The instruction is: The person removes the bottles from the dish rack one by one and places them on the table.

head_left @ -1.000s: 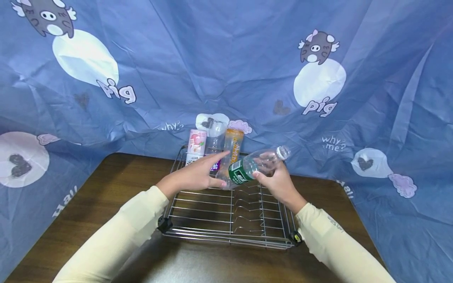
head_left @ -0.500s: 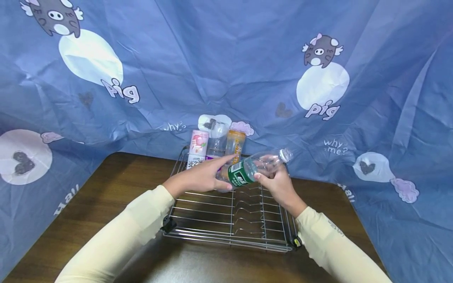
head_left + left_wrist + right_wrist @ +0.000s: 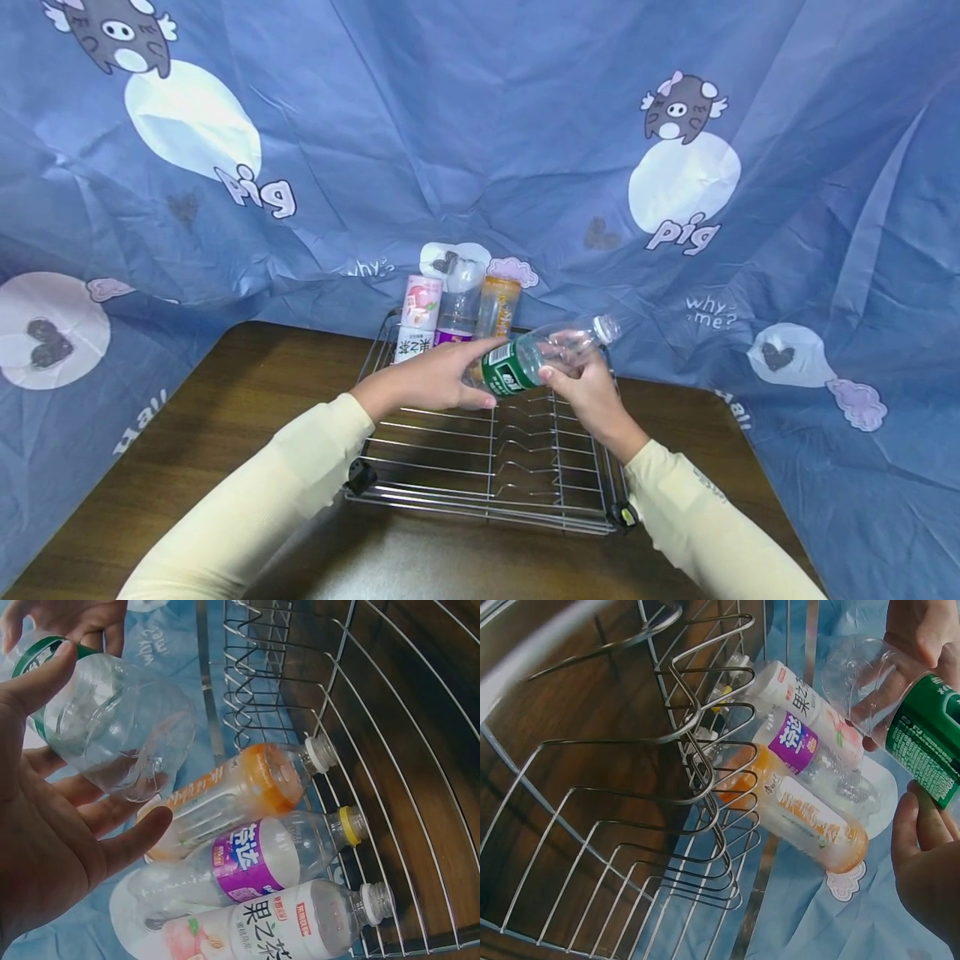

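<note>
While the person's right grip (image 3: 590,393) is clamped round the shoulder of a clear bottle (image 3: 536,354), with the thumb in front, the left grip (image 3: 435,373) sits at the bottle's base end. The left thumb and fingers are apart, the base lying between them; how firmly they touch it I cannot tell. The bottle hangs tilted above a wire rack (image 3: 362,476), neck up towards the right grip and base down towards the left one. Its green label (image 3: 502,371) faces up in the gap between the two grips and carries large white characters, too blurred to read surely, and a block of small white print.

Three more bottles stand neck down at the back of the rack, side by side. The white and pink bottle (image 3: 277,922) reads 果之茶, upside down in the head view, beside a peach picture. Next to it, the purple-labelled bottle (image 3: 244,862) shows white characters that look like 芬达, and a yellow ring circles its neck. On the orange bottle (image 3: 225,795) the lettering is too blurred to make out. The rack rests on a dark wooden bench (image 3: 247,392). Behind, a blue curtain (image 3: 480,150) is printed with "pig" and "why me?".
</note>
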Motion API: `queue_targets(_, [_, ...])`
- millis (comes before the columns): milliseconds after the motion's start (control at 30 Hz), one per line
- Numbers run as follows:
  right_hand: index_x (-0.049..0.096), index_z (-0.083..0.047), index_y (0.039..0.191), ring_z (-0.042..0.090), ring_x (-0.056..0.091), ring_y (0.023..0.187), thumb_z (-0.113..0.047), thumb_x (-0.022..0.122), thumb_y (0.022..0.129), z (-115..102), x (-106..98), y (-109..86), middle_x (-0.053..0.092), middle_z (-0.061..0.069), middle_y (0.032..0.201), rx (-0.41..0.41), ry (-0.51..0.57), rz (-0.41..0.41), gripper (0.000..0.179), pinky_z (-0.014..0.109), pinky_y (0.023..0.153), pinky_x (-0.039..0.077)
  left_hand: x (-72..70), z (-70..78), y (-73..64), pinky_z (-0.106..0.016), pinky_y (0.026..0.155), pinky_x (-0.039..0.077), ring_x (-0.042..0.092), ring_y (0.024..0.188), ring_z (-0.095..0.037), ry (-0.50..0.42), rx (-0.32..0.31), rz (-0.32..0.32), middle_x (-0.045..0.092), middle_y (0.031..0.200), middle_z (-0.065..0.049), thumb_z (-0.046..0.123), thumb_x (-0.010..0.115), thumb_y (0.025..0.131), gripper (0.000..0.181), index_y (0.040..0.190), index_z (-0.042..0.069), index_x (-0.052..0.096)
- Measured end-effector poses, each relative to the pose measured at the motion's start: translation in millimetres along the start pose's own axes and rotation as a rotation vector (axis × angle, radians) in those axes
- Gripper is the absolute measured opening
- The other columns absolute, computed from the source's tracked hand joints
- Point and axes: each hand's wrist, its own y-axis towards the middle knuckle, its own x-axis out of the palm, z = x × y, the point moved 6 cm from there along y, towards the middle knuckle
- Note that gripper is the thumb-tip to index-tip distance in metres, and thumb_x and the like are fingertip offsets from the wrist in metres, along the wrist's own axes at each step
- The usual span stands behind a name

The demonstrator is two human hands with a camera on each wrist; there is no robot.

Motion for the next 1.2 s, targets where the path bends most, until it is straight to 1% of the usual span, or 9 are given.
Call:
queue_targets(67, [0.040,0.012,0.129,0.010,0.067,0.102,0.008,0.062,0.087,0,0,-0.4,0.055,0.039,0.130,0.003,0.010,0.000,0.048,0.024,0.088,0.056,0.1,0.5,0.4,-0.044,0.107,0.045,0.062,0.116,-0.027,0.006,0.000,0.003,0.058,0.139,-0.016,0.034,0.081,0.086,0.092,0.159,0.009,0.030])
queue_targets(167, [0.040,0.012,0.130,0.005,0.067,0.098,0.008,0.062,0.086,1,0,-0.2,0.054,0.040,0.131,0.007,0.030,-0.001,0.050,0.025,0.088,0.056,0.6,1.4,1.0,-0.043,0.107,0.046,0.062,0.116,-0.026,0.000,-0.007,0.001,0.060,0.137,-0.015,0.033,0.081,0.086,0.091,0.158,0.010,0.031])
queue_targets(467, [0.040,0.011,0.131,0.005,0.067,0.097,0.004,0.063,0.086,2,1,-2.0,0.054,0.039,0.131,0.014,0.017,-0.014,0.051,0.024,0.087,0.056,2.9,0.8,1.7,-0.040,0.100,0.051,0.066,0.109,-0.025,-0.016,-0.025,-0.006,0.064,0.129,-0.011,0.031,0.082,0.085,0.088,0.157,0.011,0.035])
queue_targets(667, [0.040,0.010,0.131,0.006,0.066,0.099,0.001,0.063,0.089,3,0,-2.7,0.055,0.037,0.132,0.035,0.002,-0.022,0.049,0.024,0.090,0.055,2.0,1.0,0.9,-0.038,0.096,0.053,0.066,0.105,-0.023,-0.020,-0.014,-0.005,0.066,0.126,-0.010,0.031,0.083,0.085,0.087,0.156,0.010,0.037])
queue_targets(800, [0.039,0.008,0.132,0.011,0.066,0.099,-0.002,0.063,0.089,4,1,-4.0,0.055,0.035,0.134,0.054,0.019,-0.041,0.050,0.025,0.088,0.055,0.3,1.4,-1.1,-0.039,0.095,0.053,0.067,0.105,-0.024,-0.023,-0.014,-0.004,0.066,0.124,-0.009,0.029,0.083,0.085,0.085,0.155,0.010,0.039])
queue_targets(900, [0.036,0.008,0.136,0.017,0.065,0.103,-0.001,0.062,0.088,5,4,-4.8,0.051,0.036,0.137,0.065,0.075,-0.074,0.055,0.028,0.088,0.055,-2.1,-0.3,-2.6,-0.040,0.096,0.053,0.066,0.104,-0.023,-0.001,-0.027,0.007,0.066,0.125,-0.008,0.028,0.083,0.084,0.084,0.154,0.010,0.040])
queue_targets(1033, [0.033,0.007,0.142,0.033,0.061,0.116,-0.002,0.062,0.086,3,9,-5.2,0.049,0.036,0.140,0.058,0.117,-0.132,0.064,0.033,0.091,0.055,-5.4,-3.4,-4.8,-0.041,0.099,0.051,0.064,0.106,-0.020,0.027,-0.052,0.019,0.064,0.128,-0.008,0.029,0.084,0.083,0.083,0.153,0.011,0.042])
queue_targets(1133, [0.032,0.005,0.146,0.043,0.056,0.122,-0.004,0.063,0.086,2,11,-5.7,0.049,0.034,0.140,0.053,0.097,-0.171,0.068,0.037,0.093,0.054,-7.8,-4.8,-6.8,-0.042,0.101,0.049,0.064,0.110,-0.021,0.032,-0.055,0.021,0.064,0.130,-0.008,0.031,0.084,0.083,0.083,0.153,0.012,0.043])
queue_targets(1200, [0.031,0.003,0.149,0.047,0.053,0.124,-0.005,0.062,0.087,3,12,-6.4,0.049,0.033,0.141,0.056,0.083,-0.195,0.070,0.038,0.094,0.053,-8.8,-6.4,-8.0,-0.042,0.102,0.049,0.064,0.111,-0.021,0.024,-0.055,0.023,0.064,0.131,-0.007,0.031,0.084,0.083,0.083,0.153,0.012,0.043])
